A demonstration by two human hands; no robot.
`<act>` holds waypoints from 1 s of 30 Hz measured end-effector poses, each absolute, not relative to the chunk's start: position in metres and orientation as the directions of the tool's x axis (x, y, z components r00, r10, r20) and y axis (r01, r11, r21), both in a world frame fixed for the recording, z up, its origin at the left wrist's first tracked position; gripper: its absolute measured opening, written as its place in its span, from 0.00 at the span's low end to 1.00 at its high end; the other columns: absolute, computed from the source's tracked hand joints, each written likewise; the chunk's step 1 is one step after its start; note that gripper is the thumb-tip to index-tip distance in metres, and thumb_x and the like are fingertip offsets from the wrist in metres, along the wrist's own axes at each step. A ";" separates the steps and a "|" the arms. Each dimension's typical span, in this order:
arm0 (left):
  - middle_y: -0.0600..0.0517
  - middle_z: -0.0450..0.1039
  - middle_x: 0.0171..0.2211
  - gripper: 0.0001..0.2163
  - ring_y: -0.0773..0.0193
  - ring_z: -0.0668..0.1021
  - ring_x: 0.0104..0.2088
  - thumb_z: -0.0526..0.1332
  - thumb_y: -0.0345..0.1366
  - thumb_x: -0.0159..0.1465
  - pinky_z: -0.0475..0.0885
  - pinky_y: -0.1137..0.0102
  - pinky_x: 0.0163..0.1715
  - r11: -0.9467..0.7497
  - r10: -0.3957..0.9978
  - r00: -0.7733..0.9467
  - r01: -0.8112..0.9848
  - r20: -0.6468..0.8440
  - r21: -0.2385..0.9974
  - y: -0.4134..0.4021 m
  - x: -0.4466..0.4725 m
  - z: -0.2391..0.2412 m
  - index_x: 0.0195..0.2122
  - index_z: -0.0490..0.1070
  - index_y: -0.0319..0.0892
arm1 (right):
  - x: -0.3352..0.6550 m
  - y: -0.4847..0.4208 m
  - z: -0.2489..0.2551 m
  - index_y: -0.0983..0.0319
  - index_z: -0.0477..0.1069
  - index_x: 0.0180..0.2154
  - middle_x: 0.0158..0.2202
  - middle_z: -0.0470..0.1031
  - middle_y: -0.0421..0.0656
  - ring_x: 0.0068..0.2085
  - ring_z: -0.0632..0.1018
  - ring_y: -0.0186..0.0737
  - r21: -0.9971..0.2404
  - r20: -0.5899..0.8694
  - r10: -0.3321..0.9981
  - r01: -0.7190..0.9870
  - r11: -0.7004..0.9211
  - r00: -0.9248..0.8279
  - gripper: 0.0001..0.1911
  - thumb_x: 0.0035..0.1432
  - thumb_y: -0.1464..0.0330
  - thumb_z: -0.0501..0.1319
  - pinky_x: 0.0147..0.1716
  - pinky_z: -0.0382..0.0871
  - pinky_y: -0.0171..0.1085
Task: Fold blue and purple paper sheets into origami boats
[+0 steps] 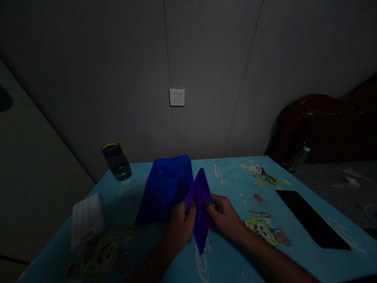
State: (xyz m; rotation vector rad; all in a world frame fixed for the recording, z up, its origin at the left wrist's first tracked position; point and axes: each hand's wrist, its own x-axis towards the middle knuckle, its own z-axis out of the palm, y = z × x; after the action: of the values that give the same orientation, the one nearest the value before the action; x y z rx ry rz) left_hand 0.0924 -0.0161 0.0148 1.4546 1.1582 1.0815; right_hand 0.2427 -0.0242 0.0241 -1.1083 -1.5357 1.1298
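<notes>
A purple folded paper (201, 232) with pointed top and bottom ends is held upright over the table, in the middle of the head view. My left hand (183, 220) grips its left side, thumb pressed on the front. On the right edge, my right hand (222, 212) pinches the paper with thumb and fingers. The fingers behind the paper are partly hidden. Just behind my left hand lies a flat blue packet or stack of sheets (167, 188) on the table.
The table (229, 192) has a light-blue cartoon cover. A water bottle (118, 163) stands back left, a white packet (87, 220) lies front left. Scissors with yellow-green handles (271, 179) and a flat black object (312, 218) are at right. A wall socket (177, 97) is behind.
</notes>
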 end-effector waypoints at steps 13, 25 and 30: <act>0.47 0.80 0.43 0.16 0.53 0.78 0.49 0.55 0.38 0.63 0.70 0.61 0.52 -0.088 0.986 0.154 0.156 0.063 0.984 -0.019 0.093 0.016 0.48 0.76 0.42 | 0.242 -0.028 0.022 0.67 0.75 0.38 0.22 0.61 0.35 0.23 0.59 0.30 -0.961 0.189 0.973 0.181 0.211 -0.129 0.18 0.63 0.59 0.55 0.20 0.53 0.30; 0.48 0.69 0.60 0.20 0.54 0.65 0.63 0.58 0.42 0.63 0.54 0.60 0.64 0.015 0.994 0.113 -0.053 -0.009 0.998 -0.021 0.094 0.012 0.55 0.70 0.45 | 0.245 -0.024 0.021 0.70 0.66 0.57 0.19 0.58 0.32 0.19 0.57 0.29 -0.978 0.102 0.993 0.179 0.110 -0.054 0.30 0.62 0.55 0.56 0.18 0.51 0.30; 0.46 0.65 0.62 0.20 0.52 0.63 0.65 0.60 0.42 0.62 0.56 0.58 0.64 0.068 0.996 -0.046 -0.176 -0.077 0.982 -0.013 0.090 0.006 0.55 0.70 0.44 | 0.251 -0.029 0.020 0.66 0.56 0.63 0.18 0.59 0.31 0.19 0.61 0.31 -0.867 0.311 0.949 0.395 0.305 -0.049 0.30 0.66 0.58 0.53 0.20 0.53 0.31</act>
State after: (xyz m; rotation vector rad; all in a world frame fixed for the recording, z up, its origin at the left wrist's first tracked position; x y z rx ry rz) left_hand 0.0895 -0.0129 0.0056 1.0017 1.1504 1.2714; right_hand 0.2513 -0.0289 0.0197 -1.2497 -1.6215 0.7313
